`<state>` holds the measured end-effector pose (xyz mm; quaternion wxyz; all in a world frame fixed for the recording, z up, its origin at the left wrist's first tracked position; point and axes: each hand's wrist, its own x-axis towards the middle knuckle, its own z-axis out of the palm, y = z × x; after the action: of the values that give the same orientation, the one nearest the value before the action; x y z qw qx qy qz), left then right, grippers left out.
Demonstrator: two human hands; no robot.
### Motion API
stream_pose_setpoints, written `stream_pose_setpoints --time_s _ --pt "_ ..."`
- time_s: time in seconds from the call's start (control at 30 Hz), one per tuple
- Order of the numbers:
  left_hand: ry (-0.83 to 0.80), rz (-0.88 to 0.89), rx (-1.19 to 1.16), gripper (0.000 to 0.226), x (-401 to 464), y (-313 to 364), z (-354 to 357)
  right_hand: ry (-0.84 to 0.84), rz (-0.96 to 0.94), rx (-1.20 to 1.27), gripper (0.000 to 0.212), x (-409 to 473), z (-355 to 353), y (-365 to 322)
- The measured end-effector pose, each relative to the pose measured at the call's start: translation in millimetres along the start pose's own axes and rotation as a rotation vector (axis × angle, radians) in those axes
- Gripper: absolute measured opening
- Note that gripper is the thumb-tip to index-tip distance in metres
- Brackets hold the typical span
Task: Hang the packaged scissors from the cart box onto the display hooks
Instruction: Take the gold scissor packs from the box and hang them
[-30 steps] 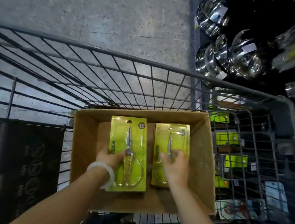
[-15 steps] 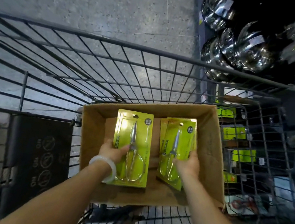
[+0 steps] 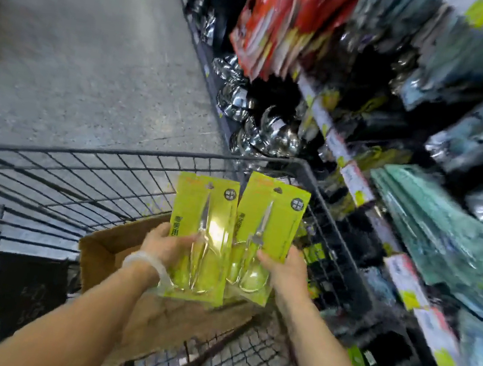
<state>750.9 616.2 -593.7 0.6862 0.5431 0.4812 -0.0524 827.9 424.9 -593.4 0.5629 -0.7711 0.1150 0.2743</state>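
Observation:
Each hand holds a yellow-green blister pack of scissors, raised above the cardboard box in the wire cart. My left hand grips the left scissors pack by its left edge. My right hand grips the right scissors pack by its lower right side; more than one pack may be stacked there. Both packs stand upright with their hang holes at the top. No display hooks can be made out in the blurred shelving at right.
Shelving with price tags runs along the right, hung with blurred teal, grey and red packages. Shiny metal pots sit low beyond the cart. Grey floor lies ahead and to the left.
Both hands have lifted their scissors packs out of the box and up above the cart. The view has swung up and to the right toward the shelving.

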Motion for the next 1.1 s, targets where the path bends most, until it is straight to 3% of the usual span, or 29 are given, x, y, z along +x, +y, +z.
stream_pose_setpoints --time_s 0.07,0.27,0.37,0.47,0.53,0.63,0.73,0.8,0.9,1.0,1.1 --pt "-0.098 0.038 0.023 0.039 -19 11 18 0.043 -0.036 0.064 0.033 -25 -29 -8" --pt "-0.317 0.171 0.164 0.025 -111 1 91 0.25 -0.14 0.217 0.023 -135 -126 7" --pt "-0.439 0.21 0.275 0.04 -174 -32 134 0.403 -0.173 0.283 0.025 -214 -178 41" --pt "-0.537 0.269 0.434 0.022 -257 -82 175 0.576 -0.171 0.296 0.026 -304 -226 88" --pt "-0.65 0.338 0.58 0.029 -316 -121 198 0.685 -0.149 0.317 0.037 -366 -257 123" --pt "-0.81 0.38 0.683 0.041 -395 -176 228 0.849 -0.125 0.331 0.022 -449 -298 175" --pt "-0.918 0.473 0.861 0.047 -469 -222 250 0.993 -0.081 0.373 0.03 -526 -327 218" --pt "-0.964 0.473 0.907 0.049 -513 -247 261 1.073 -0.085 0.408 0.026 -571 -342 242" --pt "-1.109 0.462 0.887 0.072 -556 -279 277 1.199 -0.062 0.42 0.021 -621 -360 268" --pt "-1.133 0.43 0.964 0.085 -588 -301 294 1.297 -0.06 0.506 0.017 -650 -377 295" --pt "-1.109 0.581 1.075 0.082 -606 -321 315 1.338 -0.042 0.66 0.027 -664 -388 321"
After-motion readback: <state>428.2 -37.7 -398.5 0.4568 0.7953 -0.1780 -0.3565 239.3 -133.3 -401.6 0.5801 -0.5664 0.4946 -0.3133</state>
